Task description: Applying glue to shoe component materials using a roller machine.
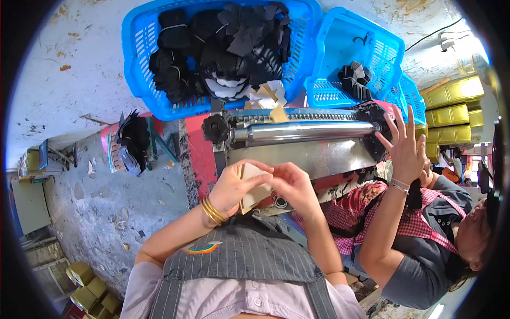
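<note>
A small stack of cream-coloured flat pieces [256,190] stands in my left hand [228,187], whose fingers and thumb wrap round it. The pieces look like cut leather or card; I cannot tell which. My right hand [295,187] is closed, its thumb and fingertips pinching the stack's upper right edge. Both hands are close in front of my striped grey apron [239,247]. Just beyond them lies the metal plate [305,159] of a roller machine, with its shiny steel roller [313,134] behind. Loose cream scraps [268,95] lie at the machine's back edge.
A blue basket [139,85] with bundled black pieces sits behind the machine, another blue basket [324,53] to its right. A co-worker [419,234] is close on my right, one hand [406,151] raised by the black knob [374,127]. Black pieces [133,141] hang at left; gold tins [449,117] stand far right.
</note>
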Tool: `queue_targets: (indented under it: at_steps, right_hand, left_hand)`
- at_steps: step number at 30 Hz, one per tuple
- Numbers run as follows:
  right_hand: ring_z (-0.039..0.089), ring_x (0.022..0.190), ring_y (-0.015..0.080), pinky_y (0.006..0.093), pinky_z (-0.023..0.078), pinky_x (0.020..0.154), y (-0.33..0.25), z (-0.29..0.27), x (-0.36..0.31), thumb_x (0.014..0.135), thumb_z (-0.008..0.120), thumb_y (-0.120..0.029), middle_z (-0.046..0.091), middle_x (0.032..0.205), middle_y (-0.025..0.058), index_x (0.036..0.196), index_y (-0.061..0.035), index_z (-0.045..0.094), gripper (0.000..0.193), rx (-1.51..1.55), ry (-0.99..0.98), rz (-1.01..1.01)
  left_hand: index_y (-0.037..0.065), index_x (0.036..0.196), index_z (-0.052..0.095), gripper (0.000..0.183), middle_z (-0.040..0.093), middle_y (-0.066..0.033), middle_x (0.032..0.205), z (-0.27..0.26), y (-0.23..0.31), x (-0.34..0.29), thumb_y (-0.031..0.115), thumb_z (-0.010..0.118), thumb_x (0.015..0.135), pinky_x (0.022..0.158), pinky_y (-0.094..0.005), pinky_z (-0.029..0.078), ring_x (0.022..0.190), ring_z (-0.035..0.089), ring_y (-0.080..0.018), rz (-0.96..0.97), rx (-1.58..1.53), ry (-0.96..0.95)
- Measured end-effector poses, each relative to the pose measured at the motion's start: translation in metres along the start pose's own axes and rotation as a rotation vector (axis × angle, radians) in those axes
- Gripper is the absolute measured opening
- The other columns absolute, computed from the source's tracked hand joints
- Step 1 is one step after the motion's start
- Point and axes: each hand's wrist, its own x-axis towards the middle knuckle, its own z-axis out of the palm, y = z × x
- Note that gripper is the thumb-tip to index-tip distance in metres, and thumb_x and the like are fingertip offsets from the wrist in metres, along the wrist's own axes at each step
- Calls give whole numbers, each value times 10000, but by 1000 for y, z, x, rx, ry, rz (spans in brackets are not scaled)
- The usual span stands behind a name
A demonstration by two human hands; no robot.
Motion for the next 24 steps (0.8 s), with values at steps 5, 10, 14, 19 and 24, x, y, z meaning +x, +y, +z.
queue_targets:
  at_steps: [5, 10, 14, 19, 24]
  right_hand:
    - [587, 742, 90, 213, 474, 638, 12, -4, -11, 805, 647, -64, 643, 835, 65, 971, 25, 570, 204, -61, 122, -99]
    - [579, 725, 101, 212, 480, 611, 9, -14, -18, 780, 623, 17, 597, 834, 51, 910, 7, 596, 133, 286, 277, -339]
    - [569, 888, 141, 242, 493, 697, 3, -14, -20, 696, 664, 71, 552, 1013, 96, 878, 30, 599, 197, -84, -82, -589]
    - [543, 786, 90, 215, 459, 654, 12, 20, -22, 797, 638, -13, 569, 878, 39, 893, 24, 548, 136, 57, 306, -401]
    - [502, 661, 57, 202, 431, 604, 18, 21, -13, 850, 594, -65, 565, 716, 6, 817, 6, 539, 96, -20, 404, -375]
  left_hand:
    - [-6, 1158, 485, 301, 586, -90, 1065, 7, 5, -6, 194, 450, 935, 805, -285, 495, 948, 590, -145, -117, -318, -156]
    - [-9, 1129, 503, 355, 593, -114, 1021, 3, 5, -15, 281, 444, 934, 781, -354, 513, 897, 613, -204, -175, -453, 65]
    - [3, 1050, 542, 250, 607, -101, 958, 13, 16, -15, 187, 555, 882, 722, -362, 528, 830, 616, -199, -168, -444, -6]
    - [-4, 1003, 541, 247, 606, -79, 910, 12, 0, -7, 91, 655, 805, 670, -315, 524, 821, 610, -169, 38, -254, 124]
    - [9, 987, 531, 224, 610, -68, 892, 21, 6, -3, 79, 647, 809, 666, -295, 524, 788, 617, -155, -5, -213, 132]
